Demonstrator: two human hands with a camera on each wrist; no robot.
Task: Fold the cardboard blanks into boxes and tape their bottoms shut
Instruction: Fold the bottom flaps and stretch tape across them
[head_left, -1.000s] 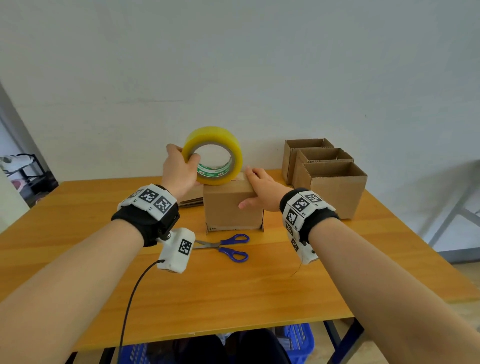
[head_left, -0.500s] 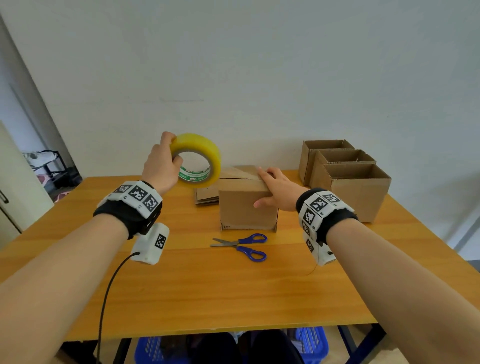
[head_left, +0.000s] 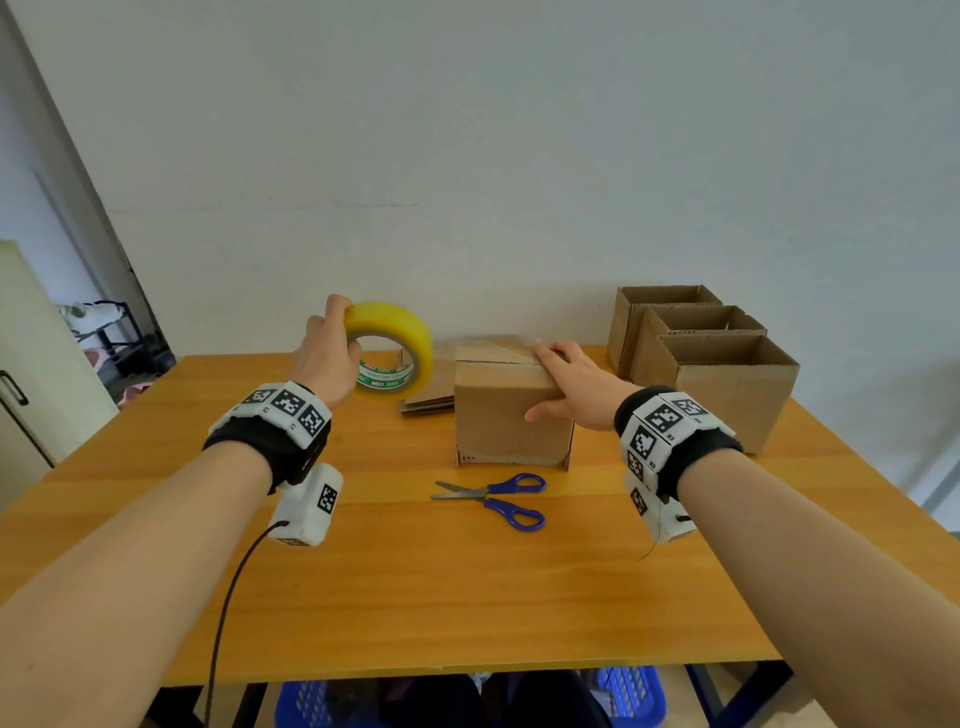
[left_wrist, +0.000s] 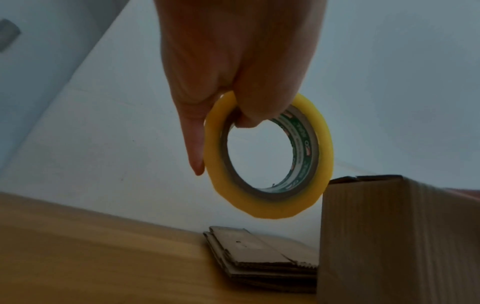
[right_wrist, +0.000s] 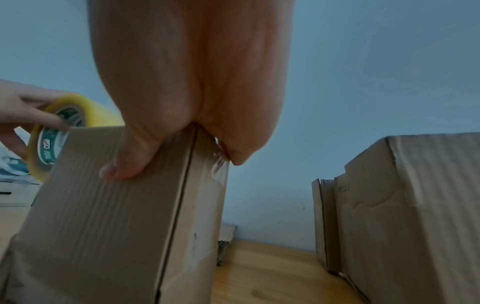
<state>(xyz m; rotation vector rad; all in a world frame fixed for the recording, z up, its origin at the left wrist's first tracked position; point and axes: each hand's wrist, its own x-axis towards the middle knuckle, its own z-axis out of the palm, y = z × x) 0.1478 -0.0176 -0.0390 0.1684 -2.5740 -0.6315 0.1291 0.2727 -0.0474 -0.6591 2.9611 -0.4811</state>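
Observation:
My left hand (head_left: 324, 358) grips a yellow tape roll (head_left: 410, 338) upright in the air, with the thumb through its core (left_wrist: 259, 207). The roll hangs just left of a folded cardboard box (head_left: 511, 421) standing at the table's middle. My right hand (head_left: 571, 384) lies flat on the box's top right edge, fingers straight across the top, thumb on the front face (right_wrist: 122, 164). Clear tape glints on the box's right edge under those fingers. A stack of flat blanks (head_left: 431, 400) lies behind the box, to its left.
Blue-handled scissors (head_left: 498, 499) lie open on the wooden table (head_left: 415, 597) in front of the box. Three open finished boxes (head_left: 727, 384) stand in a row at the back right. A wall runs along the far edge. Blue crates sit under the table.
My left hand has carried the tape roll leftward and away from the box's top. The right hand has stayed on the box.

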